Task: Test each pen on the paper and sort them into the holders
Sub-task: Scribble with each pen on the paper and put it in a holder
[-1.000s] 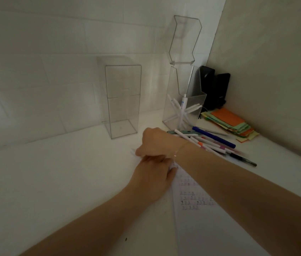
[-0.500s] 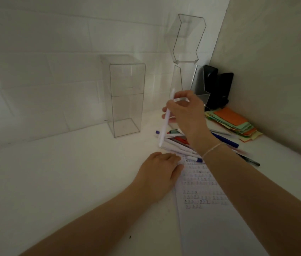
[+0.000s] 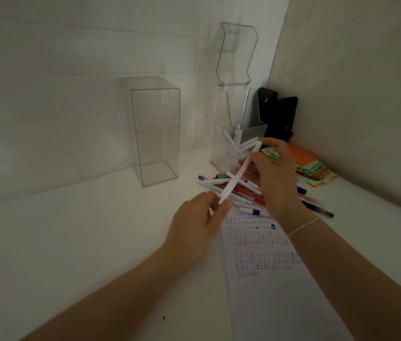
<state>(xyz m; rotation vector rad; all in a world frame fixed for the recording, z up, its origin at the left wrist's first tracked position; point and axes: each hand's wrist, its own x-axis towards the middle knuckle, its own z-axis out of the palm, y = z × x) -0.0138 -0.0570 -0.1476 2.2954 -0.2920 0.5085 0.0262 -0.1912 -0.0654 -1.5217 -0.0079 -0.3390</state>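
My right hand [image 3: 274, 175] holds a white pen [image 3: 237, 177] slanted over the pen pile [image 3: 241, 193], its lower tip pointing down and left. My left hand [image 3: 197, 225] is raised at the paper's left edge, with thumb and forefinger pinching the pen's lower tip. The paper [image 3: 268, 267] carries rows of small test marks. One clear holder [image 3: 156, 134] stands empty at the left. A second clear holder [image 3: 237, 148] at the right has several white pens in it.
A hinged clear lid [image 3: 236, 54] stands up above the right holder. Two black objects [image 3: 278, 116] sit in the corner. Coloured sticky notes [image 3: 310, 166] lie beside the right wall. A dark pen [image 3: 320, 210] lies at the pile's right edge.
My right hand lifted a white pen from the pile, then tilted and lowered it. My left hand rose off the paper and took hold of the pen's tip.
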